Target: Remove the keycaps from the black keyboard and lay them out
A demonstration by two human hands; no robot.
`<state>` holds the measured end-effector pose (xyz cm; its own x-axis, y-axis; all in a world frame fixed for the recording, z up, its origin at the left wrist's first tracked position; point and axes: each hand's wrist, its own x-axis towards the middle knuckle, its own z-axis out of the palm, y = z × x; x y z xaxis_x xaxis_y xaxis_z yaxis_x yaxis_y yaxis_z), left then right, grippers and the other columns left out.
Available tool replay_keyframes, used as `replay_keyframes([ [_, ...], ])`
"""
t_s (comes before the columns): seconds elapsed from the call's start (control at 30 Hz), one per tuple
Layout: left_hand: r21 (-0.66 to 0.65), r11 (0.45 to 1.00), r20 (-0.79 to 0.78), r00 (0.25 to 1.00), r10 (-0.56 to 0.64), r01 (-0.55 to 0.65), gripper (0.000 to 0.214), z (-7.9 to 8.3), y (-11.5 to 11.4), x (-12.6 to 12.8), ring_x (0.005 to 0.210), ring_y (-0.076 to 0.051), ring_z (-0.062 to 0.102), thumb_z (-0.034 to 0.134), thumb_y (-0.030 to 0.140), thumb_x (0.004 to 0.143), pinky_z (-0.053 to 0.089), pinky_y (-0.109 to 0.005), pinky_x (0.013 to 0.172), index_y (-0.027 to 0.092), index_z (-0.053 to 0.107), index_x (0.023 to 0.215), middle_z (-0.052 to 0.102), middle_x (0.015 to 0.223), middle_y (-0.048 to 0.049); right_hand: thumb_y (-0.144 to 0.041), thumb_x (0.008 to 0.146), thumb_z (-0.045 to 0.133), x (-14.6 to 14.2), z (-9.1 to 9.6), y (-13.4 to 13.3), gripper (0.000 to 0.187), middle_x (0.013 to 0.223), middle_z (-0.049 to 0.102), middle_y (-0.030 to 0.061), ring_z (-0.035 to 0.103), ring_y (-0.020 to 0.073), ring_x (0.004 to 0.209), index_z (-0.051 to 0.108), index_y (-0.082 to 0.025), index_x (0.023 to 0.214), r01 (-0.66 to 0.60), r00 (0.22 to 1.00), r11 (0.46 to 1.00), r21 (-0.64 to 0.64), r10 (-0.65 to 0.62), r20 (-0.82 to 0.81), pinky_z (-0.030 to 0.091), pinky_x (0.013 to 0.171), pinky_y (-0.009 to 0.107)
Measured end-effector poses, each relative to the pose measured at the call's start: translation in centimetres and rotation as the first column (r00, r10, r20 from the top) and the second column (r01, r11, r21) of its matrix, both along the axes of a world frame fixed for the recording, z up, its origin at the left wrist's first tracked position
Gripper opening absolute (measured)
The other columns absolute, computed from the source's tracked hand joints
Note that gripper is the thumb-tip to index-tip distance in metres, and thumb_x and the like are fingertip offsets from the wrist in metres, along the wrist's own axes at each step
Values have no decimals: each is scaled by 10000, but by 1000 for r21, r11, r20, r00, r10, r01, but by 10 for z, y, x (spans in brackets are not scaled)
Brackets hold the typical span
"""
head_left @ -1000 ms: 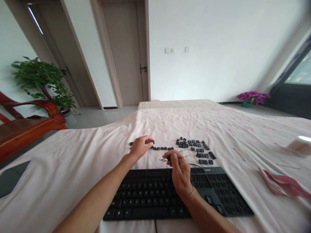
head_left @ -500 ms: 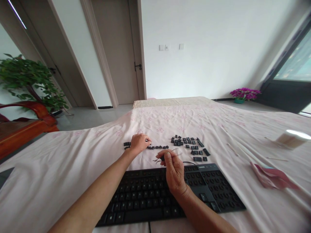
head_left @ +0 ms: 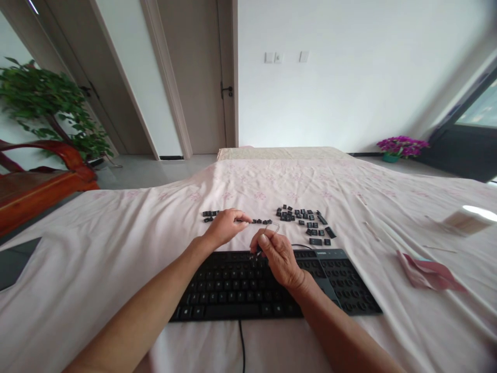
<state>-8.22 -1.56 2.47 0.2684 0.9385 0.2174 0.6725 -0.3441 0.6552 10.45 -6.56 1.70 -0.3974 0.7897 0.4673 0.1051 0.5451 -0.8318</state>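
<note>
Taking the black keyboard (head_left: pixel 248 290) as the centre of the dial, the left hand (head_left: pixel 227 228) is at 11 o'clock, just past the far edge. Its fingers reach toward 1 o'clock, close over a row of keycaps (head_left: pixel 262 221); whether its grip has hold of one, I cannot tell. The right hand (head_left: pixel 279 256) is at 12 o'clock above the keyboard's far half, its grip closed, thumb against fingers, on a thin wire tool (head_left: pixel 277 226) whose loops point to 1 o'clock. A cluster of loose keycaps (head_left: pixel 287 215) lies past the far edge, between 12 and 1. The keyboard's 3 o'clock end shows exposed sockets. A pink cloth piece (head_left: pixel 429 272) lies at 3 o'clock, a black cable (head_left: pixel 243 344) at 7, all on a pale floral cover (head_left: pixel 143 228).
</note>
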Motion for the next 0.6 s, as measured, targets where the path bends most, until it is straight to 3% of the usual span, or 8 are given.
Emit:
replay_keyframes([
  [0.13,-132,967,129,971,-200,216,207,2,-34,-4,930,-177,627,614,244,797,470,-253,809,223,732,966,712,994,-10,-429,990,353,3,0,-2,442,680,606,11,564,145,653,620,-179,741,-91,995,996,2,91,47,441,665,266],
  [0.27,-114,934,106,939,-327,338,117,-9,-49,-5,861,-159,597,689,260,757,441,-245,800,206,711,859,676,879,10,-441,990,345,1,-3,-3,436,697,611,17,586,156,679,611,-186,756,-129,988,992,17,127,87,459,701,286],
  [0.43,-56,948,11,949,-314,314,164,-26,-48,0,784,-148,548,745,289,714,416,-247,770,173,630,701,608,742,24,-408,996,332,-3,-6,-2,406,742,630,36,604,170,722,586,-203,756,-165,973,980,110,143,181,472,731,312],
  [0.6,-20,950,-31,949,-313,312,164,-28,-49,4,797,-151,537,724,293,744,396,-247,754,177,620,692,595,760,22,-360,996,332,-3,-14,-4,374,723,621,44,588,179,698,583,-211,762,-137,980,973,184,106,167,476,713,328],
])
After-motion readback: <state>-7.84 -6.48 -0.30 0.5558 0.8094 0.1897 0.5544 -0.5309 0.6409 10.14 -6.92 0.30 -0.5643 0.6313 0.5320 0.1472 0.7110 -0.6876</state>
